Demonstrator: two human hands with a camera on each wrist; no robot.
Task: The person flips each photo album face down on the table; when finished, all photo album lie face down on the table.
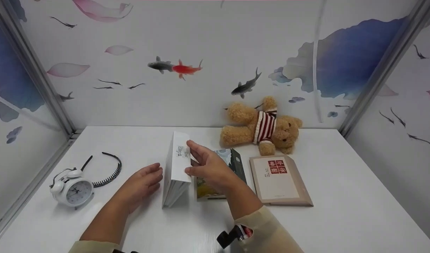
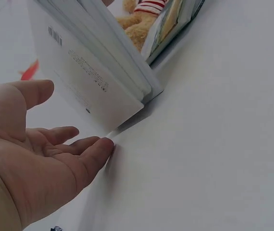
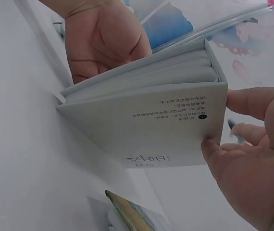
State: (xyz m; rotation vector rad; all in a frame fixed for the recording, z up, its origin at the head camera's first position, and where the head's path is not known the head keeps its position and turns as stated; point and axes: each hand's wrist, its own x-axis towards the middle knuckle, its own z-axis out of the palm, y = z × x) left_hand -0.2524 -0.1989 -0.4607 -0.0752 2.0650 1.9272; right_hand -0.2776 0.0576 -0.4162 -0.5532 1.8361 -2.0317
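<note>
A white book stands on the table with its spine up and its pages and covers spread a little below. My right hand holds it by the right side of the spine, thumb at the near end and a finger farther back. My left hand is to the left of the book, apart from it, with fingers loosely extended and nothing in them. In the left wrist view the back cover shows a barcode. The right wrist view shows the front cover with printed characters.
Behind my right hand lies a dark picture-covered book. Farther right is a beige book with red characters. A teddy bear lies against the back wall. A white alarm clock and a black headband are at the left.
</note>
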